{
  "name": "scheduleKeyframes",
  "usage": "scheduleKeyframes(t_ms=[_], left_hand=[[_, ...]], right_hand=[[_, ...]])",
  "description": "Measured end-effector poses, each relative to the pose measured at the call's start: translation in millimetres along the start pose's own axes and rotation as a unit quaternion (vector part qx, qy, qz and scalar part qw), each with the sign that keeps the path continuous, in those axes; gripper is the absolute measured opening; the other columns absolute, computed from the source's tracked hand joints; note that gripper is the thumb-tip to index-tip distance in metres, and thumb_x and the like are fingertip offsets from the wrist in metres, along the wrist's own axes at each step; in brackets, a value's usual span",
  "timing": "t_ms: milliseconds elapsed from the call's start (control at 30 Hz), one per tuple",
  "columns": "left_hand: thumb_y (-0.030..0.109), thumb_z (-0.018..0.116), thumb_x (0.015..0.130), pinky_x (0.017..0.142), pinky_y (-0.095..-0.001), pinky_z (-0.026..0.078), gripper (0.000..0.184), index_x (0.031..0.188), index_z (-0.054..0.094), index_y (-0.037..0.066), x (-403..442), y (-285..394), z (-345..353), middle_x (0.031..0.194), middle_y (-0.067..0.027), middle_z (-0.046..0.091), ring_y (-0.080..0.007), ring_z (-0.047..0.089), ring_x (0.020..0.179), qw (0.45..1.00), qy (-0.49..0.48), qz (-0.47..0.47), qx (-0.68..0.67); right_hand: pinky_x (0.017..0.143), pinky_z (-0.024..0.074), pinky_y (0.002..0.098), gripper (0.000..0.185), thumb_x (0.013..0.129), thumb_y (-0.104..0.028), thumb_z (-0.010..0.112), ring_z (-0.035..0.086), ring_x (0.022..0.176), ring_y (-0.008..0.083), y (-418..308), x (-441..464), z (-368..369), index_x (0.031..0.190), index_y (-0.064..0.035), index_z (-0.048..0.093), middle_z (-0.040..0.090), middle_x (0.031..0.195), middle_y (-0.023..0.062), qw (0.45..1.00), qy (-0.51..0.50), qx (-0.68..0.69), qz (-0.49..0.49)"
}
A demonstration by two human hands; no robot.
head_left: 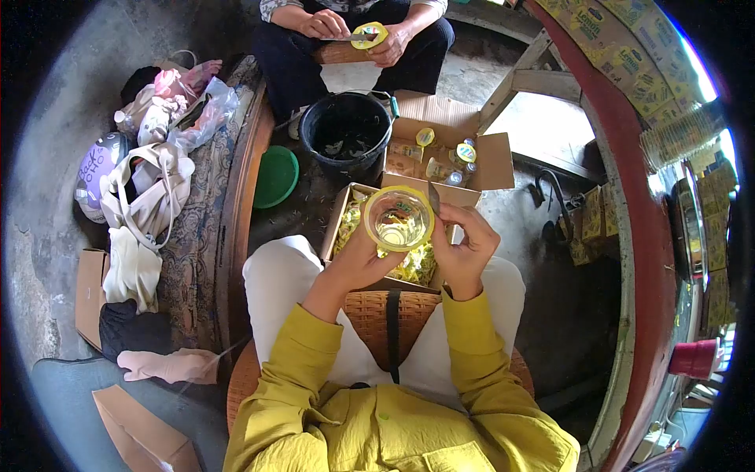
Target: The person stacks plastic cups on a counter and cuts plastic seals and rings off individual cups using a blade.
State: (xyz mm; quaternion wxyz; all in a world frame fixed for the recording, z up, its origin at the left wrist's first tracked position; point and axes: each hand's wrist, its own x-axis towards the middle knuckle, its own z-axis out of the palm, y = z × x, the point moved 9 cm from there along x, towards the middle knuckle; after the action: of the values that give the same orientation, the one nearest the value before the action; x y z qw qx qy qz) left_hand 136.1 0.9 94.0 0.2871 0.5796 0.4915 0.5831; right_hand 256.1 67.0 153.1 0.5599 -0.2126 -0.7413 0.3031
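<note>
My left hand [355, 256] is wrapped round a clear plastic cup [399, 222] with a yellow rim, its open mouth facing up towards me. Beside the rim, my right hand [465, 242] pinches a small dark knife [434, 197], its blade pointing up and away. Whether the blade touches the rim, I cannot tell. Below both hands, a cardboard box [333, 228] holds a heap of yellow and clear scraps [415, 266]; the hands and cup cover part of it.
Opposite me, a seated person holds a yellow-rimmed cup [368, 35] and a knife [338, 37]. Between us stand a black bucket [309, 145] and an open cardboard box [495, 161] containing several cups. A green basin [276, 178] lies left. Bags [149, 185] cover the left bench; a red-edged counter borders the right.
</note>
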Motion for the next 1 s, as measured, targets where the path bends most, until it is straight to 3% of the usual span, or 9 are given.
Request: scheduleKeyframes(t_ms=[167, 267, 367, 467, 633, 733, 1000], left_hand=[[0.005, 0.066, 0.072, 0.098, -0.0339, 0.031, 0.073, 0.129, 0.021, 0.001, 1.1, 1.7, 0.1, 0.125, -0.0127, 0.034, -0.0213, 0.037, 0.117, 1.0, -0.004, 0.009, -0.009], [0.008, 0.068, 0.071, 0.093, -0.0316, 0.036, 0.063, 0.123, 0.033, -0.001, 3.1, 4.0, -4.0, 0.117, -0.0123, 0.044, -0.02, 0.045, 0.108, 0.998, 0.051, -0.001, -0.026], [0.009, 0.069, 0.071, 0.091, -0.0307, 0.037, 0.065, 0.123, 0.033, -0.001, 3.0, 0.7, -3.8, 0.118, -0.0124, 0.044, -0.0195, 0.045, 0.108, 0.998, 0.048, -0.01, -0.039], [0.005, 0.069, 0.071, 0.095, -0.0337, 0.035, 0.073, 0.128, 0.023, 0.003, 1.5, -4.7, 0.0, 0.123, -0.0133, 0.036, -0.0213, 0.04, 0.114, 1.0, 0.008, -0.012, -0.019], [0.005, 0.068, 0.072, 0.095, -0.0336, 0.035, 0.072, 0.128, 0.022, 0.003, 1.0, -10.0, -2.4, 0.123, -0.0134, 0.036, -0.0212, 0.04, 0.114, 1.0, 0.008, -0.009, 0.005], [0.006, 0.066, 0.073, 0.095, -0.0333, 0.035, 0.071, 0.128, 0.021, 0.002, 0.6, -11.7, -4.6, 0.123, -0.0136, 0.036, -0.0214, 0.039, 0.115, 1.0, 0.023, -0.008, 0.012], [0.006, 0.065, 0.075, 0.095, -0.0332, 0.035, 0.071, 0.129, 0.019, 0.001, 0.9, -10.1, -10.0, 0.124, -0.0141, 0.036, -0.0219, 0.038, 0.116, 0.999, 0.042, -0.017, -0.006]], right_hand=[[0.056, 0.0471, 0.0235, 0.018, 0.066, 0.007, 0.065, 0.062, 0.061, 0.0157, -3.3, 0.8, 1.3, 0.082, 0.0004, 0.063, 0.063, 0.072, 0.0099, 1.0, -0.001, 0.0, 0.01], [0.055, 0.047, 0.0238, 0.018, 0.066, 0.007, 0.065, 0.062, 0.061, 0.0159, -2.3, -0.2, 1.5, 0.083, 0.0004, 0.063, 0.063, 0.073, 0.01, 1.0, 0.005, -0.003, 0.016], [0.055, 0.047, 0.0239, 0.018, 0.066, 0.007, 0.065, 0.062, 0.061, 0.0159, -1.3, -0.8, 1.7, 0.083, 0.0007, 0.063, 0.063, 0.073, 0.0102, 1.0, 0.008, -0.009, 0.014], [0.055, 0.047, 0.0238, 0.017, 0.066, 0.007, 0.066, 0.062, 0.061, 0.016, -2.6, -0.5, 1.2, 0.082, 0.0011, 0.063, 0.063, 0.072, 0.0103, 1.0, 0.01, -0.012, 0.009], [0.058, 0.0475, 0.0215, 0.019, 0.066, 0.01, 0.065, 0.06, 0.065, 0.0125, 1.1, -3.2, 2.7, 0.084, 0.0037, 0.063, 0.063, 0.077, 0.0109, 0.999, 0.007, -0.002, 0.032], [0.056, 0.0472, 0.0236, 0.015, 0.067, 0.005, 0.067, 0.062, 0.061, 0.0159, -1.7, -3.8, 0.8, 0.081, 0.002, 0.062, 0.063, 0.072, 0.0106, 0.999, 0.041, -0.006, 0.029], [0.057, 0.0473, 0.0235, 0.018, 0.066, 0.005, 0.067, 0.062, 0.061, 0.0161, 0.8, -7.6, 6.1, 0.082, 0.0013, 0.062, 0.063, 0.071, 0.0102, 1.0, 0.014, -0.009, 0.019]])
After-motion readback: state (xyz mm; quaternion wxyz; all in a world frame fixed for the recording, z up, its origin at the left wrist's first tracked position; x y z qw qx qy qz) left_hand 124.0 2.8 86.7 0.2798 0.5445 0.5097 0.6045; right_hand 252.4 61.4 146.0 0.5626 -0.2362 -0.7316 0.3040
